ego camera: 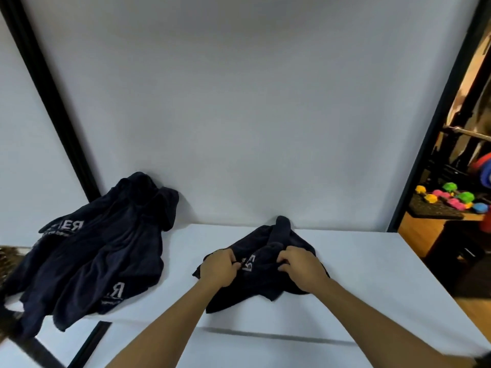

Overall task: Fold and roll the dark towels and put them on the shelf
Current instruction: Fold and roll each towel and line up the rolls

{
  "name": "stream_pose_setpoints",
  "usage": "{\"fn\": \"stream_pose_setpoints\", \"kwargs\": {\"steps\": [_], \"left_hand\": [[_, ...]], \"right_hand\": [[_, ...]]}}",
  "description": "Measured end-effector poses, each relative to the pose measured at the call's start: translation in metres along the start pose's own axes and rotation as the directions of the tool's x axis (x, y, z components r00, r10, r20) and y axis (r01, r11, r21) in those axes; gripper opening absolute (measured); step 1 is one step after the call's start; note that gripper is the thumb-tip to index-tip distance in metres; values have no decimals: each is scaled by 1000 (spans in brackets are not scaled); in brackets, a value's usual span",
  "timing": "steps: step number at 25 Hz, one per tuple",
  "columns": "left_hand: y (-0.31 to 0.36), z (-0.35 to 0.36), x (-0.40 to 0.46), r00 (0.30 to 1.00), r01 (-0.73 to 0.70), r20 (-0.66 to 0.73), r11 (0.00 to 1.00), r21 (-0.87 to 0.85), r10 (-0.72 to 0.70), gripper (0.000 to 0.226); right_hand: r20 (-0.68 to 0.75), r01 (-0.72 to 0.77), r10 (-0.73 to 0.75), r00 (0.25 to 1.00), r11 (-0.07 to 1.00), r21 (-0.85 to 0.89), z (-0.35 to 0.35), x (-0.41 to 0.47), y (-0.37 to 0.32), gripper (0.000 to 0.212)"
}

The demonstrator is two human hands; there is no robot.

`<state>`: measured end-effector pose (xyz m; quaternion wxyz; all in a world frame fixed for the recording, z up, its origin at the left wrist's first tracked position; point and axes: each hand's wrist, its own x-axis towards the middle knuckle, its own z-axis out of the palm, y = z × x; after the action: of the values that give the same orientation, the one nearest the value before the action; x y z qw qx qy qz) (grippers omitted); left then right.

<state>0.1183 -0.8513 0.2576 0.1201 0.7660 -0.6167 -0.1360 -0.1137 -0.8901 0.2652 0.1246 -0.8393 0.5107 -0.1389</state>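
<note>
A crumpled dark towel (268, 264) is seen low in the centre of the frame, on a white tabletop (358, 274), close to the pale wall behind it. It is gripped from both sides: folds of cloth are pinched by the curled fingers of the left hand (219, 266) at its left part, and by the right hand (301, 266) at its right part. White lettering is partly shown between the two hands.

A heap of dark towels (98, 251) is spread at the lower left of the frame, well apart from the held one, with its near edges draped over the tabletop's front.

Several risks are judged likely. The held towel is bunched, so a fold begun now may be set crooked and the roll may come out loose. The heap overhangs the edge, so it may be dragged off if it is brushed or tugged.

One towel is counted in the hands. In the heap at least two are suggested by two separate logos, but the exact number cannot be told. Two hands are counted. No shelf is plainly made out.
</note>
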Motion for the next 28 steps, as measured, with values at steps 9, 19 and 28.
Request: {"fn": "stream_pose_setpoints", "kwargs": {"steps": [9,19,28], "left_hand": [[23,-211,37,906,-385,-309,863,-327,287,28],[-16,-41,67,953,-269,45,906,-327,299,11],[32,1,94,933,-348,153,927,139,327,51]], "right_hand": [[-707,107,111,699,960,258,-133,51,-55,15],[-231,-382,431,872,895,228,-12,-17,29,45],[162,-610,593,789,787,91,-6,10,32,34]]}}
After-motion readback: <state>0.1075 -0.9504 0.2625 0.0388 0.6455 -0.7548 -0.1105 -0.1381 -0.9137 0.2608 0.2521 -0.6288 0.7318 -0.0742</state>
